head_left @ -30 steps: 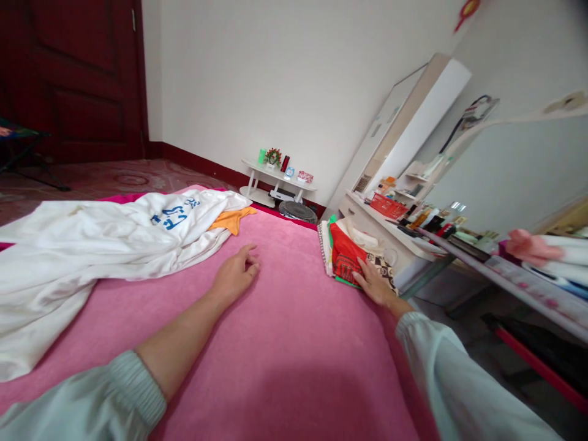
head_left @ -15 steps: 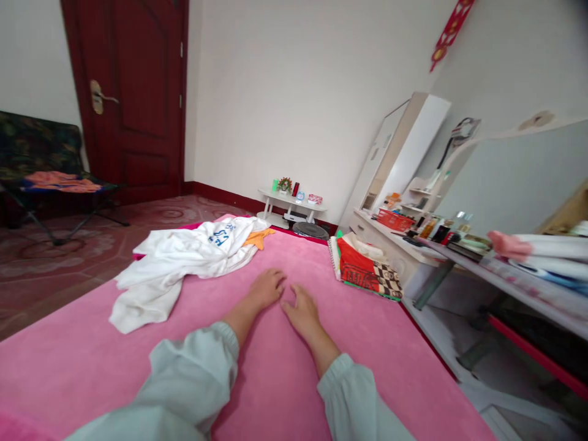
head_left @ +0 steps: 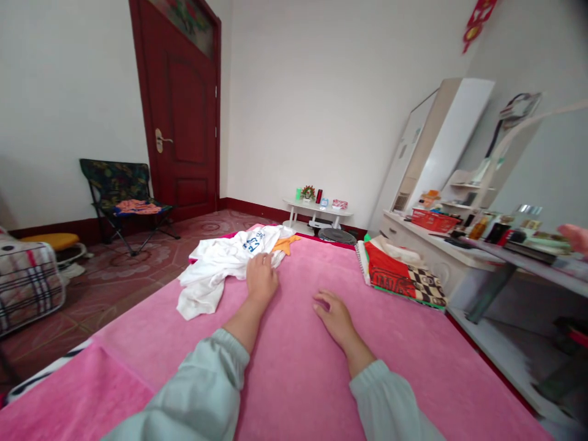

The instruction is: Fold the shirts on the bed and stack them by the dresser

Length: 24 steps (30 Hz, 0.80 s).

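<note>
My left hand (head_left: 261, 280) is at the near right edge of a crumpled white shirt (head_left: 209, 268) with blue lettering. Its fingers reach forward over the cloth, and whether they touch it I cannot tell. An orange piece of cloth (head_left: 285, 244) shows beside the shirt. My right hand (head_left: 334, 315) hovers over or rests on the pink bedspread (head_left: 294, 367), thumb and fingers apart, holding nothing. To its right lies a folded stack of red and checkered cloth (head_left: 399, 272) on the bed, with a spiral-bound edge on its left.
A camouflage folding chair (head_left: 117, 180) with orange clothing stands by the dark red door (head_left: 184, 122). A low white table (head_left: 316, 208) is against the far wall. A dresser (head_left: 413, 239) with a red basket (head_left: 435, 219) and bottles runs along the right. A plaid bag (head_left: 30, 282) is at left.
The view has turned left, bringing the plaid bag into sight. My hands have moved apart; the left has gone to the white shirt's edge, the right stays over the bedspread.
</note>
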Tool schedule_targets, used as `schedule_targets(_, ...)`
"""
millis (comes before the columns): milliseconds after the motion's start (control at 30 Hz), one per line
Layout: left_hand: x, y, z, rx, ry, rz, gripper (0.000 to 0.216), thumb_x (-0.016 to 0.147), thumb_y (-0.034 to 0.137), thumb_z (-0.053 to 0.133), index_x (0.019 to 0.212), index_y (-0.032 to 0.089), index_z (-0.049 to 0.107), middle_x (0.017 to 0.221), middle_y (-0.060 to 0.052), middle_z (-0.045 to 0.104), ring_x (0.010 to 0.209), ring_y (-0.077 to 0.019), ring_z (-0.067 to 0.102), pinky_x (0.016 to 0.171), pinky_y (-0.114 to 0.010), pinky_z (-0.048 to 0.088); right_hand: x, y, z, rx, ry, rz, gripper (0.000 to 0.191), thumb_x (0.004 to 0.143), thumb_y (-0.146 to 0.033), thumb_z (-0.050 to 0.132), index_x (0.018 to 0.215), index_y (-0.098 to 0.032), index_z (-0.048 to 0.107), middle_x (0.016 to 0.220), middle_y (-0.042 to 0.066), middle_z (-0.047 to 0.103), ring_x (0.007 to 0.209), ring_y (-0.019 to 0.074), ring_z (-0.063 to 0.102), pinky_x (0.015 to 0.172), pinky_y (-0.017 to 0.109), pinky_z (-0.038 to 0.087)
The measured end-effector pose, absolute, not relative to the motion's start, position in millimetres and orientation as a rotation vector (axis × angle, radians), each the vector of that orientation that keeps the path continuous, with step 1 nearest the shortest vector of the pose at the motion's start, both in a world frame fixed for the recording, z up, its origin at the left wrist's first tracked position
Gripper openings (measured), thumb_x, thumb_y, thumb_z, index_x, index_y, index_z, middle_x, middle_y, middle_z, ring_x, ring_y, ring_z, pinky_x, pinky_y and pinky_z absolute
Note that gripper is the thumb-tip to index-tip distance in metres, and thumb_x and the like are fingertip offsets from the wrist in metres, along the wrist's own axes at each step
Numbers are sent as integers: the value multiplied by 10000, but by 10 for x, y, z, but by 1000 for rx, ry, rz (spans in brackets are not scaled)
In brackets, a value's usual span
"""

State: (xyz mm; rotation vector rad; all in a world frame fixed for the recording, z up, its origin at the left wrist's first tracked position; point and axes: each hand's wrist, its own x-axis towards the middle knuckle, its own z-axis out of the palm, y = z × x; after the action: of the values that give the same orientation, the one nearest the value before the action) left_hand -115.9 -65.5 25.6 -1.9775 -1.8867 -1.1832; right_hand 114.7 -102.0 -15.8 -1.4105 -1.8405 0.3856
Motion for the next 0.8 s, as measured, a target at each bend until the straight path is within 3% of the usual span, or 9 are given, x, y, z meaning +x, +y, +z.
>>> schedule_targets(133,-1582,-604,315,-1655,-2071,-953,445,801,124,447,1238,115,529,1137,-175,578,1093,-311,474,932,-441,327,1151,-1010,-155,-1395,-1840,380,298,742,-239,581,1004,-173,706,1219,106,615,1170,217,535,1064,408,343)
schedule_targets(267,-1808,-585,267,-1641,-2174,-780,309,811,169,449,1045,121,645,1042,-184,606,1036,-338,476,844,-438,338,1162,-1010,-163,-1384,-1830,390,290,740,-236,586,1000,-189,706,1215,92,621,1161,212,543,1067,422,337)
schedule_targets(333,-1851,-580,281,-1675,-2200,-767,277,813,181,456,969,144,682,1005,-169,618,1022,-338,484,844,-444,330,1170,-1003,-181,-1377,-1830,398,290,739,-239,586,999,-191,706,1223,89,617,1169,213,537,1072,425,333)
schedule_targets(467,-1699,-613,494,-1789,-2111,-960,291,819,200,470,1013,183,686,1015,-131,623,1006,-308,514,860,-425,349,1155,-993,-182,-1322,-1763,455,280,731,-273,588,958,-164,710,1166,110,641,1130,227,560,1049,425,366)
schedule_targets(567,-1253,-748,731,-2069,-1875,-1204,269,831,205,469,1001,210,678,1027,-83,615,994,-247,542,846,-346,401,1101,-1023,-77,-1239,-1538,615,383,745,-338,586,1066,-139,652,1074,117,668,1009,225,615,954,418,454)
schedule_targets(700,-449,-1078,870,-2558,-1457,-1353,268,787,143,509,976,240,673,993,-35,619,949,-191,567,820,-287,443,1056,-1089,143,-1004,-1358,788,661,659,-357,694,1263,-186,485,1145,90,634,936,213,634,836,367,520)
schedule_targets(800,-71,-1276,840,-2825,-1262,-1322,170,762,193,589,888,234,695,926,-36,634,877,-192,586,769,-292,464,1110,-1085,199,-993,-1293,734,407,648,-364,675,1001,-175,609,954,58,670,876,219,635,817,351,525)
